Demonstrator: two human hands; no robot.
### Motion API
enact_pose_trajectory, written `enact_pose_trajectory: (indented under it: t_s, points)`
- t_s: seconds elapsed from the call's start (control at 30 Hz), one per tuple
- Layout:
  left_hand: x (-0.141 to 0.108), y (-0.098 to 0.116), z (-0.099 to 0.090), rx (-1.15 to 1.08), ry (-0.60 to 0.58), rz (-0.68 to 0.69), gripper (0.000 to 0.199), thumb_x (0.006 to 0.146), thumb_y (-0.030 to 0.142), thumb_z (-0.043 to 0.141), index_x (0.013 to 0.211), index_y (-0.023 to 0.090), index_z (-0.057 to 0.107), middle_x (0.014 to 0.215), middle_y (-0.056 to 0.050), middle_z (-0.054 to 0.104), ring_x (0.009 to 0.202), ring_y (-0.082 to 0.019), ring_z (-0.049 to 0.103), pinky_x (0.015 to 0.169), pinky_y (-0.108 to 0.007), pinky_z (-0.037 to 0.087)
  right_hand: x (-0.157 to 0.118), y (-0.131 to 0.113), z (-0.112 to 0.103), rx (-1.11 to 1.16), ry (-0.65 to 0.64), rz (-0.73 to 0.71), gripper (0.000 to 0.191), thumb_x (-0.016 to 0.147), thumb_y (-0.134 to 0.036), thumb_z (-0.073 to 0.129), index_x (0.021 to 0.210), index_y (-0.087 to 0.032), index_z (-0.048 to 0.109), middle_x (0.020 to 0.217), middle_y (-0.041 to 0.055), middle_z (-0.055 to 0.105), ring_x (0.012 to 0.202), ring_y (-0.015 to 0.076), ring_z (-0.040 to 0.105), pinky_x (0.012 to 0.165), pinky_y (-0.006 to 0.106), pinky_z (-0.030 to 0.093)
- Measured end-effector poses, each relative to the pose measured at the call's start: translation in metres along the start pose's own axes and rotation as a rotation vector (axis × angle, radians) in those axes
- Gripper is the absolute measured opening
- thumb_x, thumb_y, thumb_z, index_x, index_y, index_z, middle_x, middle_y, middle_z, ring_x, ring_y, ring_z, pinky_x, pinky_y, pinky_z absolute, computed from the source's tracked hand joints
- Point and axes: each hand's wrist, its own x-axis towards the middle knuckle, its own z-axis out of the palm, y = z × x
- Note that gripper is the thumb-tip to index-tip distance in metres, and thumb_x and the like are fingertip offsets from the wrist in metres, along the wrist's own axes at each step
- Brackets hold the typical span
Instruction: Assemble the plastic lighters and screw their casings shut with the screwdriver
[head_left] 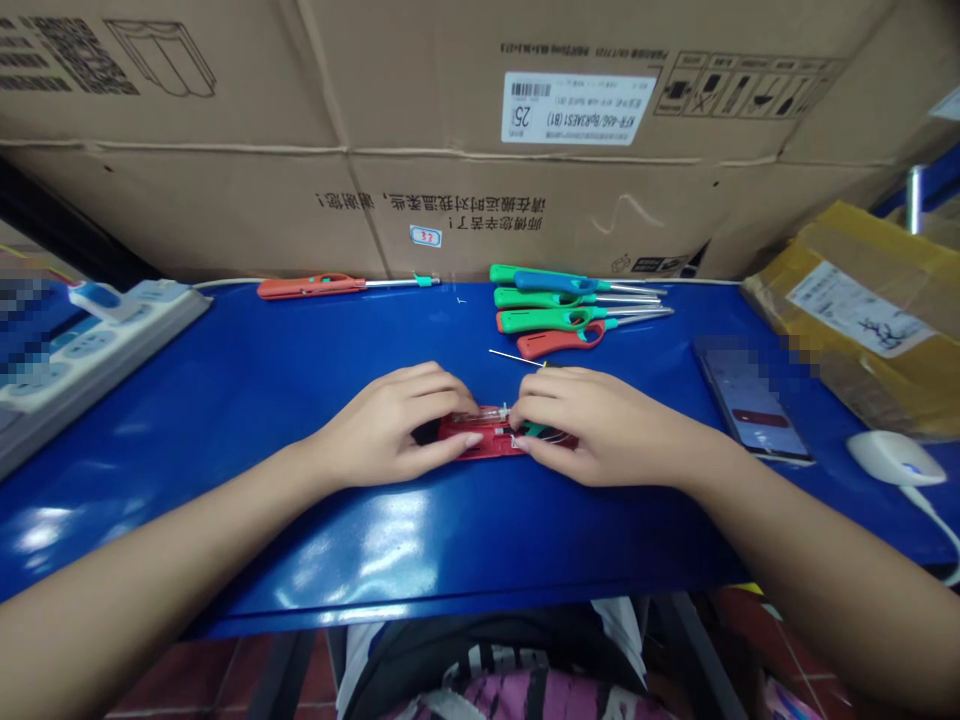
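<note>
On the blue table in front of me lies an opened red lighter casing [489, 443] with its inside parts showing. A clear tube-like part [491, 413] lies along its upper side, and a bit of green [534, 429] shows at the right. My left hand [405, 420] is closed around the casing's left end, thumb along the near edge. Over the right half, my right hand [596, 425] bends its fingers and thumb together onto the inner parts. Its fingers hide what exactly they pinch. Just beyond that hand lies a thin metal rod with a yellowish end [517, 356].
Several green, blue and red long-necked lighters [551, 298] lie at the back, with an orange one [311, 287] to their left. A power strip [97, 335] is at left. A phone [750, 405], a white corded device [896, 457] and a taped parcel [862, 310] sit right. Cardboard [420, 180] stands behind.
</note>
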Motion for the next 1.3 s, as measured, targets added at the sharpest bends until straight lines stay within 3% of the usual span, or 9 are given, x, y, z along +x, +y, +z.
enact_pose_trajectory:
  t_s: [0.13,0.3,0.47,0.57,0.7,0.8,1.1,1.3]
  points:
    - [0.000,-0.002,0.001,0.032,-0.025,-0.049,0.022,0.099,0.029,0.057,0.116,0.021,0.069,0.111,-0.007,0.070,0.101,-0.021,0.063,0.091,-0.036,0.051,-0.001,0.003,0.001,-0.057,-0.011,0.051,0.013,0.094,-0.025,0.059,0.105,-0.020,0.062,0.106,0.0068,0.063,0.095,0.0216,0.060,0.083,0.034,0.045]
    - [0.000,-0.002,0.003,-0.002,-0.094,-0.094,0.021,0.096,0.029,0.059,0.113,0.021,0.068,0.115,-0.007,0.065,0.105,-0.022,0.060,0.092,-0.036,0.050,0.000,0.006,0.000,-0.081,-0.092,0.091,0.011,0.093,-0.029,0.063,0.094,-0.020,0.057,0.095,0.0047,0.065,0.085,0.0208,0.060,0.075,0.033,0.042]
    - [0.001,0.001,0.002,-0.008,-0.131,-0.120,0.024,0.092,0.030,0.063,0.114,0.022,0.066,0.119,-0.008,0.063,0.108,-0.024,0.059,0.095,-0.038,0.048,0.001,0.006,0.000,-0.065,-0.084,0.090,0.004,0.097,-0.023,0.056,0.095,-0.020,0.058,0.096,0.0050,0.066,0.086,0.0211,0.060,0.077,0.034,0.042]
    - [0.001,0.001,0.002,-0.009,-0.135,-0.133,0.028,0.090,0.033,0.066,0.116,0.022,0.065,0.118,-0.007,0.063,0.108,-0.024,0.059,0.095,-0.038,0.047,0.002,0.008,0.002,-0.058,-0.057,0.071,0.011,0.100,-0.019,0.049,0.100,-0.019,0.060,0.101,0.0068,0.065,0.093,0.0219,0.060,0.082,0.035,0.044]
    - [0.002,0.002,0.004,-0.012,-0.137,-0.158,0.031,0.088,0.033,0.068,0.116,0.022,0.064,0.117,-0.006,0.063,0.107,-0.024,0.058,0.094,-0.038,0.046,0.002,0.007,0.005,-0.030,0.000,0.009,0.012,0.099,-0.030,0.057,0.101,-0.020,0.061,0.114,0.0093,0.060,0.104,0.0243,0.057,0.089,0.038,0.046]
    - [0.002,0.002,0.004,-0.024,-0.136,-0.165,0.032,0.088,0.034,0.068,0.117,0.022,0.063,0.119,-0.006,0.063,0.109,-0.024,0.058,0.095,-0.038,0.046,0.002,0.004,0.008,-0.001,-0.010,-0.005,0.016,0.098,-0.035,0.060,0.100,-0.019,0.061,0.113,0.0087,0.059,0.101,0.0235,0.057,0.089,0.039,0.047]
    - [0.003,0.002,0.005,-0.070,-0.121,-0.186,0.033,0.088,0.036,0.069,0.116,0.020,0.064,0.116,-0.005,0.063,0.108,-0.023,0.058,0.095,-0.036,0.046,0.004,-0.001,0.014,-0.107,0.003,-0.011,0.010,0.099,-0.022,0.056,0.101,-0.015,0.063,0.107,0.0090,0.062,0.101,0.0246,0.056,0.092,0.041,0.045]
    - [0.004,0.003,0.009,-0.080,-0.081,-0.228,0.021,0.095,0.036,0.062,0.109,0.020,0.066,0.109,-0.005,0.065,0.103,-0.022,0.059,0.093,-0.036,0.047,0.006,-0.003,0.019,-0.317,0.000,-0.034,0.016,0.099,-0.011,0.046,0.098,-0.012,0.062,0.099,0.0106,0.062,0.090,0.0248,0.054,0.080,0.038,0.041]
